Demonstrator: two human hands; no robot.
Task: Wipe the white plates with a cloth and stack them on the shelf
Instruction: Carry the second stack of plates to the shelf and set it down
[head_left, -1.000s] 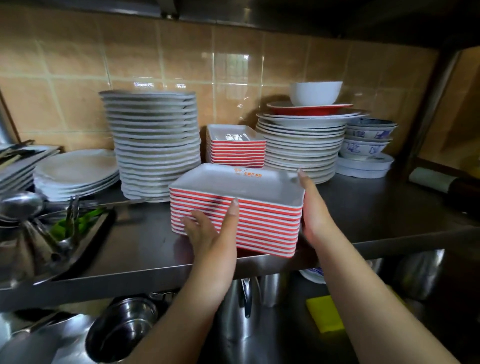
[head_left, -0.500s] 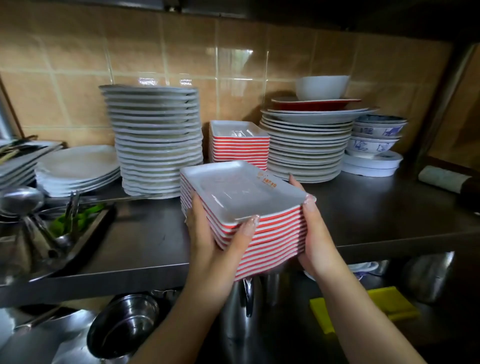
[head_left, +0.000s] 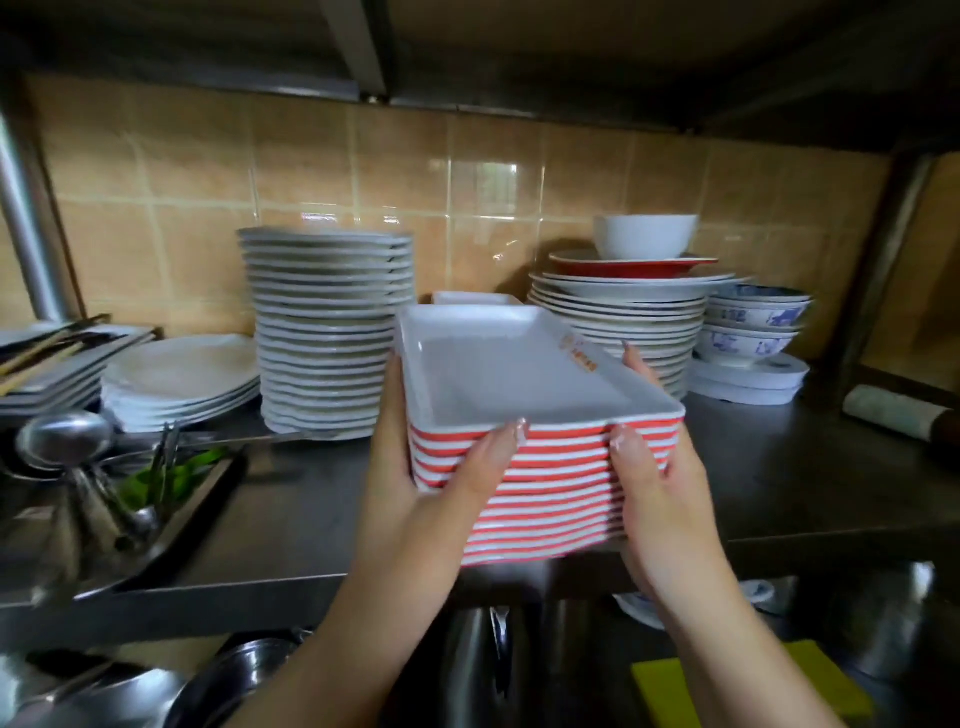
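Above the steel shelf (head_left: 291, 525), a stack of square red-rimmed plates (head_left: 545, 483) is held clear — left hand (head_left: 415, 467) and right hand (head_left: 660, 488) clamp opposite sides, likely steadying its tilt.

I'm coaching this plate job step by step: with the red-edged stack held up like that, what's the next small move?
Probably set the stack of square plates down somewhere: both the left hand and right hand grip it, leaving none free for wiping.
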